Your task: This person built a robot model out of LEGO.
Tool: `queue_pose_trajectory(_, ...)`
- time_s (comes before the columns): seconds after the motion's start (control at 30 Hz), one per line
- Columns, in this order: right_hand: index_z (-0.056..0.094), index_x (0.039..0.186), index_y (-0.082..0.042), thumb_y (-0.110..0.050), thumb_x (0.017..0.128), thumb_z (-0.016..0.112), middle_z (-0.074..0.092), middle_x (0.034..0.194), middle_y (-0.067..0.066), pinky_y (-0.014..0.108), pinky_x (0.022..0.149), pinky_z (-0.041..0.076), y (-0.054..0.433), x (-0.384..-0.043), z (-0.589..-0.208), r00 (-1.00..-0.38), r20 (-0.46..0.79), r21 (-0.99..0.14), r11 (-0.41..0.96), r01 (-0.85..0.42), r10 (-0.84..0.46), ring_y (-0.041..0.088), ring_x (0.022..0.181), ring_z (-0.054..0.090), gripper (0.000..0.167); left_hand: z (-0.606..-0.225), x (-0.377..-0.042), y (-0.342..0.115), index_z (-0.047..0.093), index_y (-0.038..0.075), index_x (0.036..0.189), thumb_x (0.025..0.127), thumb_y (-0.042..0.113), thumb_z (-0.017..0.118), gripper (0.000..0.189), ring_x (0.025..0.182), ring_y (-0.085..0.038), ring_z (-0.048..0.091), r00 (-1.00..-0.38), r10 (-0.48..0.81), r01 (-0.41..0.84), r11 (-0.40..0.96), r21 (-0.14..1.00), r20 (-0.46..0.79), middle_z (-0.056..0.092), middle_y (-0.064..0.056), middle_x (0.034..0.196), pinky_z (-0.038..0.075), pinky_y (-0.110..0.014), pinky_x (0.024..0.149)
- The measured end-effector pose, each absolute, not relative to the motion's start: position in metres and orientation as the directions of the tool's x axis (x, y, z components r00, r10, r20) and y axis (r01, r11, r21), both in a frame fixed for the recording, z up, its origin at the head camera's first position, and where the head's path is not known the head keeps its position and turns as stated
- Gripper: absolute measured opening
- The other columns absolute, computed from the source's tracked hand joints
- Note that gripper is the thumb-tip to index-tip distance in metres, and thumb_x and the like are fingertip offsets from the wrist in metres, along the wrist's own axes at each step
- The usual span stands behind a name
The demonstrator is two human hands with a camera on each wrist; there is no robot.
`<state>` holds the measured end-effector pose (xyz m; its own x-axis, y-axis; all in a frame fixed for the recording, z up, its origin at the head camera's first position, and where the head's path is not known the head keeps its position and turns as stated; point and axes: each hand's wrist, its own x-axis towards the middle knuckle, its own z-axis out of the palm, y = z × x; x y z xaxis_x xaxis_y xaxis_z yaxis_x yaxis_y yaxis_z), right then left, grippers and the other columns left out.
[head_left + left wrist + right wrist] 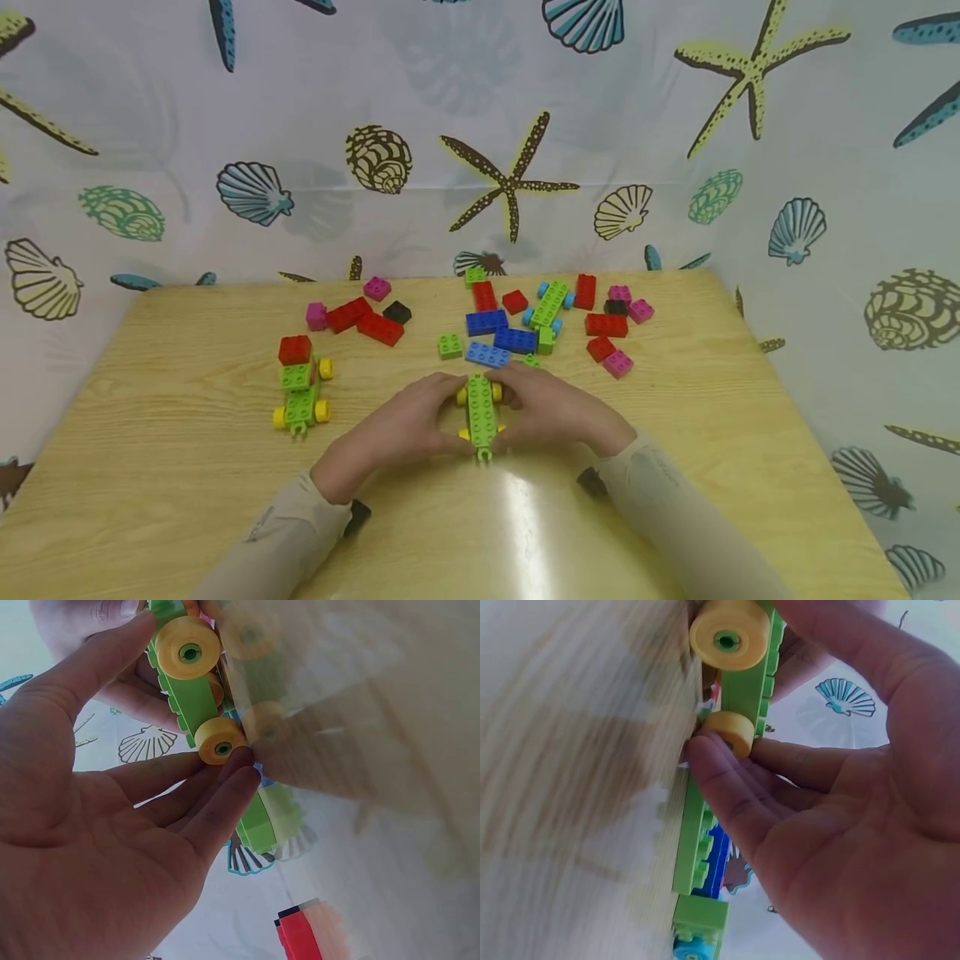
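We see the left hand (pixel 408 417) gripping the green wheeled base (pixel 481 412), thumb toward its near end, fingertips at a yellow wheel (pixel 221 740). Base between both hands; right hand (pixel 555 412) grips the opposite side. Our wrist views show green hubs (pixel 190 652), unseen from the head.

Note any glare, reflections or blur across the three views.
Head: a white glare streak on the table below the green wheeled base; left wrist: the table mirrors the base's yellow wheels; right wrist: the table's grain looks soft.
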<state>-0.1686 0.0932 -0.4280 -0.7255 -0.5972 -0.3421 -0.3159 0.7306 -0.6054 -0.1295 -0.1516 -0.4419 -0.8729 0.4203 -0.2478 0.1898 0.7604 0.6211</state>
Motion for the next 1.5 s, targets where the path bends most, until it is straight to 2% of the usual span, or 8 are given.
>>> queue_pose_trajectory(0.13, 0.044, 0.173, -0.018, -0.036, 0.092, 0.094, 0.041, 0.182, 0.009, 0.060, 0.137, 0.036, 0.093, -0.167, -0.422, -0.718, -0.341, -0.599, 0.729, -0.331, -0.607, 0.037, 0.172, 0.032, 0.096, -0.441, -0.129, -0.153, 0.047, 0.004, 0.169, 0.091, 0.042, 0.094, 0.098, 0.162, -0.041, 0.047, -0.875, 0.416, 0.187, 0.764, 0.617, -0.249, 0.053, -0.016, 0.172, 0.041, -0.062, 0.133)
queue_pose_trajectory(0.3, 0.049, 0.170, -0.019, -0.035, 0.095, 0.090, 0.051, 0.175, 0.006, 0.059, 0.130, 0.047, 0.105, -0.167, -0.414, -0.763, -0.293, -0.604, 0.730, -0.319, -0.576, 0.036, 0.160, 0.051, 0.086, -0.441, -0.130, -0.153, 0.047, 0.003, 0.169, 0.092, 0.042, 0.094, 0.098, 0.162, -0.042, 0.047, -0.875, 0.412, 0.182, 0.766, 0.616, -0.254, 0.052, -0.017, 0.172, 0.040, -0.062, 0.134)
queue_pose_trajectory(0.43, 0.056, 0.165, -0.018, -0.035, 0.099, 0.086, 0.060, 0.168, 0.006, 0.061, 0.122, 0.054, 0.128, -0.172, -0.412, -0.841, -0.240, -0.642, 0.729, -0.238, -0.486, 0.039, 0.152, 0.059, 0.075, -0.442, -0.130, -0.152, 0.046, 0.004, 0.169, 0.091, 0.043, 0.094, 0.099, 0.162, -0.042, 0.047, -0.869, 0.415, 0.174, 0.764, 0.621, -0.268, 0.052, -0.017, 0.172, 0.041, -0.062, 0.133)
queue_pose_trajectory(0.73, 0.059, 0.160, -0.010, -0.037, 0.104, 0.081, 0.059, 0.165, 0.017, 0.063, 0.125, 0.051, 0.197, -0.197, -0.411, -0.958, -0.202, -0.666, 0.745, -0.018, -0.204, 0.046, 0.150, 0.055, 0.066, -0.443, -0.131, -0.149, 0.045, 0.004, 0.170, 0.092, 0.040, 0.094, 0.099, 0.162, -0.041, 0.047, -0.869, 0.405, 0.159, 0.772, 0.615, -0.285, 0.050, -0.017, 0.173, 0.041, -0.060, 0.134)
queue_pose_trajectory(0.87, 0.059, 0.158, -0.008, -0.038, 0.105, 0.078, 0.058, 0.163, 0.021, 0.063, 0.121, 0.053, 0.221, -0.205, -0.409, -0.959, -0.258, -0.628, 0.775, 0.076, -0.115, 0.047, 0.146, 0.055, 0.063, -0.443, -0.131, -0.149, 0.045, 0.004, 0.170, 0.093, 0.040, 0.094, 0.098, 0.162, -0.041, 0.047, -0.866, 0.412, 0.161, 0.767, 0.621, -0.284, 0.050, -0.017, 0.173, 0.041, -0.060, 0.134)
queue_pose_trajectory(1.03, 0.060, 0.155, -0.002, -0.037, 0.104, 0.079, 0.063, 0.156, 0.024, 0.059, 0.121, 0.054, 0.237, -0.212, -0.414, -0.943, -0.317, -0.596, 0.795, 0.114, -0.103, 0.043, 0.141, 0.058, 0.064, -0.442, -0.131, -0.151, 0.045, 0.003, 0.169, 0.094, 0.040, 0.092, 0.096, 0.162, -0.042, 0.047, -0.868, 0.414, 0.169, 0.765, 0.621, -0.275, 0.050, -0.018, 0.173, 0.040, -0.061, 0.134)
queue_pose_trajectory(1.27, 0.062, 0.150, -0.002, -0.038, 0.101, 0.084, 0.068, 0.148, 0.022, 0.058, 0.121, 0.053, 0.231, -0.213, -0.421, -0.924, -0.370, -0.594, 0.789, 0.161, -0.090, 0.040, 0.132, 0.063, 0.064, -0.443, -0.131, -0.153, 0.045, 0.004, 0.170, 0.095, 0.040, 0.092, 0.095, 0.163, -0.041, 0.046, -0.867, 0.416, 0.166, 0.759, 0.629, -0.274, 0.050, -0.017, 0.173, 0.040, -0.061, 0.134)
queue_pose_trajectory(1.5, 0.066, 0.142, -0.003, -0.036, 0.099, 0.086, 0.069, 0.144, 0.020, 0.059, 0.118, 0.053, 0.227, -0.213, -0.427, -0.910, -0.413, -0.563, 0.794, 0.228, -0.032, 0.039, 0.128, 0.060, 0.058, -0.446, -0.132, -0.153, 0.046, 0.005, 0.169, 0.094, 0.039, 0.092, 0.094, 0.162, -0.039, 0.047, -0.869, 0.413, 0.157, 0.755, 0.637, -0.275, 0.052, -0.015, 0.172, 0.040, -0.059, 0.135)
